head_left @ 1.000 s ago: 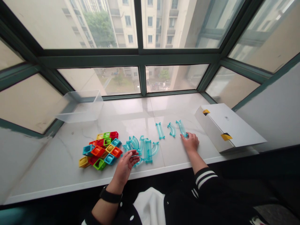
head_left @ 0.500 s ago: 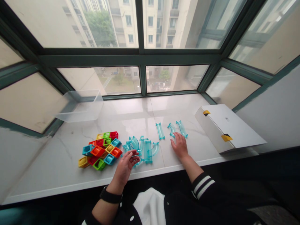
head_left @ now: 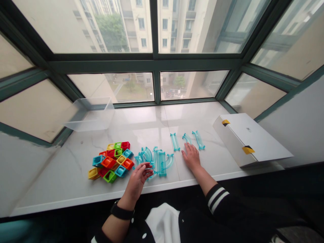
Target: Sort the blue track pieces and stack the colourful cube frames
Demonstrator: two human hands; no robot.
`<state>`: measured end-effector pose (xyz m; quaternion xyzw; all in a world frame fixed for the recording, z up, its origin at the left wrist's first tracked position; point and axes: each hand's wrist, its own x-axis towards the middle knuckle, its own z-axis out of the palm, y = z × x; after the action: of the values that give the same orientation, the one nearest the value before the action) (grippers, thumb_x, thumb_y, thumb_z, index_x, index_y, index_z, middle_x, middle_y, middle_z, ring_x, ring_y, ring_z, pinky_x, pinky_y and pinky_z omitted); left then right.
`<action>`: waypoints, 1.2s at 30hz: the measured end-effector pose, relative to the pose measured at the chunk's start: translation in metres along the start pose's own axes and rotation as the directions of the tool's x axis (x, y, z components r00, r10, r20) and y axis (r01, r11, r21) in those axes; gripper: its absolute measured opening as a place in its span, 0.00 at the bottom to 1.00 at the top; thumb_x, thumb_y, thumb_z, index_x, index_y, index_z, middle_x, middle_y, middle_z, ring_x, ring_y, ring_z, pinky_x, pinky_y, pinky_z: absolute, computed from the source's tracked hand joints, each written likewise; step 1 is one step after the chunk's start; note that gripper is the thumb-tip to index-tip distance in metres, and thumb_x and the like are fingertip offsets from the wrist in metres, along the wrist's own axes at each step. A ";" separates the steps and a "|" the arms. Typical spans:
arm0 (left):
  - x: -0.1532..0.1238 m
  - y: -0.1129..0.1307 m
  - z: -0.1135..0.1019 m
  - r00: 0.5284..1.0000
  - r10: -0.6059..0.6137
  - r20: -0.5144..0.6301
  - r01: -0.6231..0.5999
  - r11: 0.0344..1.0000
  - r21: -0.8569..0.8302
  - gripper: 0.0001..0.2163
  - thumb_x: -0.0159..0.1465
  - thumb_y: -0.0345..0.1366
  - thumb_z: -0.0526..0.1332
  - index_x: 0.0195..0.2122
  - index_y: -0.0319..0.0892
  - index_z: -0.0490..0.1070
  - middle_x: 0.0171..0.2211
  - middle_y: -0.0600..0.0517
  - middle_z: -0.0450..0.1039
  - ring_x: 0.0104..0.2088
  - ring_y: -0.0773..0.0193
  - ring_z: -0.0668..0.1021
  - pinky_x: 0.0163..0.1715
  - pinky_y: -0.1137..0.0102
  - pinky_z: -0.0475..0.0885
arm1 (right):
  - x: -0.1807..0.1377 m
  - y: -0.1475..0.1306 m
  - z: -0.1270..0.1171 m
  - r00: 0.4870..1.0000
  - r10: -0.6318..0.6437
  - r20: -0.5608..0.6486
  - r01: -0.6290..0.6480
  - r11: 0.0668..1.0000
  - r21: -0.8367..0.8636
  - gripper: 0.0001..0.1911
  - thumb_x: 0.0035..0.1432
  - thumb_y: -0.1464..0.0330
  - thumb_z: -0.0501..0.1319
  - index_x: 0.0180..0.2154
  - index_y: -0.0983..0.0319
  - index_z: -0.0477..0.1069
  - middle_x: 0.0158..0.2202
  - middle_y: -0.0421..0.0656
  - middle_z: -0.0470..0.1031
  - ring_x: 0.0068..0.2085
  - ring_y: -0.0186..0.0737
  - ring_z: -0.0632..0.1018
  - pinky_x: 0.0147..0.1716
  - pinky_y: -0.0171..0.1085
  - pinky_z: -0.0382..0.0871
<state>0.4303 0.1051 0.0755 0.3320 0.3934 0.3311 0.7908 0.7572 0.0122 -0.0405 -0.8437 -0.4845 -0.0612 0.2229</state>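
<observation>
My left hand (head_left: 138,178) hovers at the near side of a pile of clear blue plastic track pieces (head_left: 162,164). Its fingers are loosely curled, and nothing shows between them. Farther right, my right hand (head_left: 191,158) lies low with fingers spread, their tips at a curved track piece (head_left: 186,137) and covering its near end. Left of that stands apart a straight track piece (head_left: 174,141), and to the right lies a slightly bent one (head_left: 198,140). Colourful hollow blocks (head_left: 108,162) in red, green, yellow, orange and blue are bunched left of the pile.
A clear plastic bin (head_left: 88,125) sits at the back left of the white marbled sill (head_left: 141,125). At the right is a white box (head_left: 255,138) with yellow-and-black tabs. Dark green window frames (head_left: 157,87) enclose the back and sides.
My right hand has shifted slightly left relative to the curved track piece. The whole view has moved a little; my left hand and the other pieces keep their places.
</observation>
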 end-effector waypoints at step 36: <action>0.000 -0.007 -0.006 1.000 0.018 -0.025 -0.017 0.999 0.042 0.20 0.56 0.45 0.75 0.44 0.37 0.78 0.38 0.44 0.80 0.33 0.63 0.80 0.33 0.69 0.76 | -0.039 -0.080 -0.060 0.853 -0.198 0.483 -0.142 0.802 0.580 0.15 0.66 0.59 0.59 0.50 0.54 0.80 0.40 0.41 0.84 0.30 0.40 0.80 0.40 0.41 0.75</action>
<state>0.4275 0.1027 0.0674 0.3476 0.4074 0.3339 0.7757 0.6761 -0.0103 0.0257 -0.7066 -0.5335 0.3216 0.3355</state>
